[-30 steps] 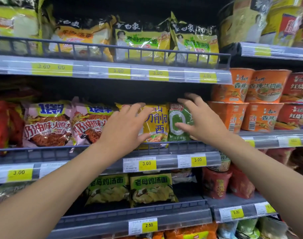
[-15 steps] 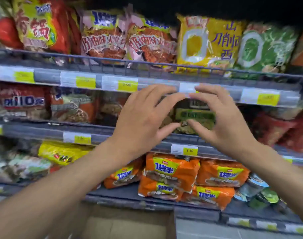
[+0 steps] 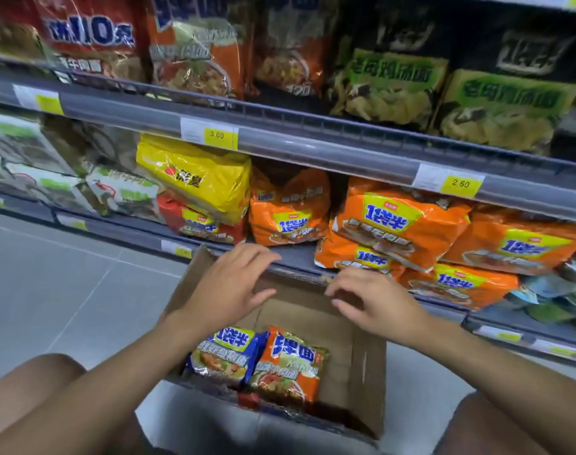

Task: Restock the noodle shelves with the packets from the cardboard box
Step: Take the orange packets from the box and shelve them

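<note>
On the far left, grey floor tiles (image 3: pixel 50 290) run up to the foot of the noodle shelves. White and green packets (image 3: pixel 122 192) lie on the bottom shelf (image 3: pixel 125 226), and red packets (image 3: pixel 93 37) stand on the shelf above them. Next along the bottom shelf, a yellow packet (image 3: pixel 198 178) leans on top of a red packet (image 3: pixel 194 221), just under a price tag reading 3.00 (image 3: pixel 216 135).

The person's left hand (image 3: pixel 230 287) hovers over the far rim of the cardboard box (image 3: pixel 368 372), palm down. Its grip is apart: the fingers are spread and loosely bent, and they hold nothing. The fingertips are near the front edge of the bottom shelf, though it cannot be told whether they touch it.

The box stands open on the floor in front of the shelves, between the person's bare knees. Two packets lie side by side in its near part: a blue packet (image 3: pixel 224 353) on the left and an orange packet (image 3: pixel 289 366) touching it on the right. The rest of the box bottom is bare cardboard.

The right hand (image 3: pixel 375 303) hangs over the far right of the box, its grip also apart and holding nothing, the fingers pointing left toward the other hand.

Behind it, orange shelf packets (image 3: pixel 401 224) are stacked on the bottom shelf below a 2.60 tag (image 3: pixel 460 183). Green packets (image 3: pixel 391 83) stand on the shelf above.
</note>
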